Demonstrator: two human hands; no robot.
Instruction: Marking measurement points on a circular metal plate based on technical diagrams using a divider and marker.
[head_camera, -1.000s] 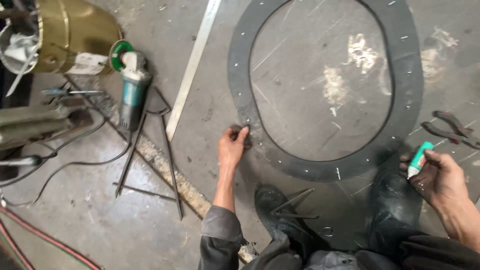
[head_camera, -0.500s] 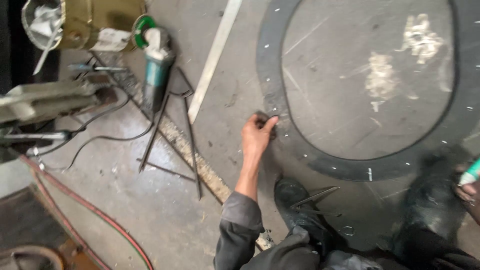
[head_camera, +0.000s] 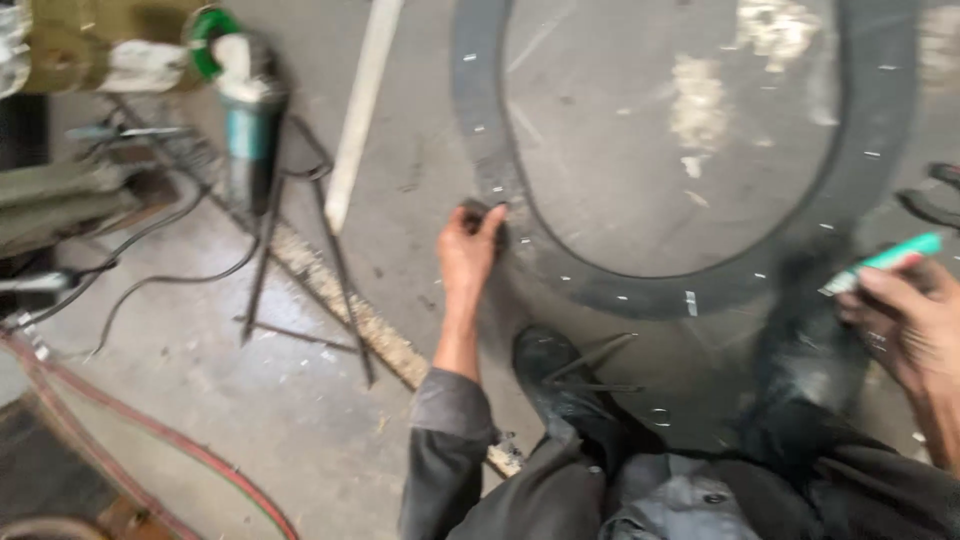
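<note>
A large dark flat metal ring (head_camera: 480, 110) with small white marks lies on the concrete floor. My left hand (head_camera: 468, 245) rests at its outer left edge, fingers curled around a small dark object (head_camera: 480, 212) that touches the ring. My right hand (head_camera: 905, 315) is at the right edge of the view, holding a green-and-white marker (head_camera: 885, 260) just off the ring's lower right. My two dark boots (head_camera: 560, 385) stand below the ring, the right one (head_camera: 805, 350) overlapping it.
A teal angle grinder (head_camera: 245, 120) with a green disc lies at upper left, its cable trailing over thin metal rods (head_camera: 335, 265). A long pale strip (head_camera: 362, 110) runs beside the ring. Red hoses (head_camera: 150, 430) cross lower left. Pliers (head_camera: 935, 205) lie at the right.
The view has swung left and down. My left hand stays at the ring's edge, and my right hand with the marker has come back into view at the right.
</note>
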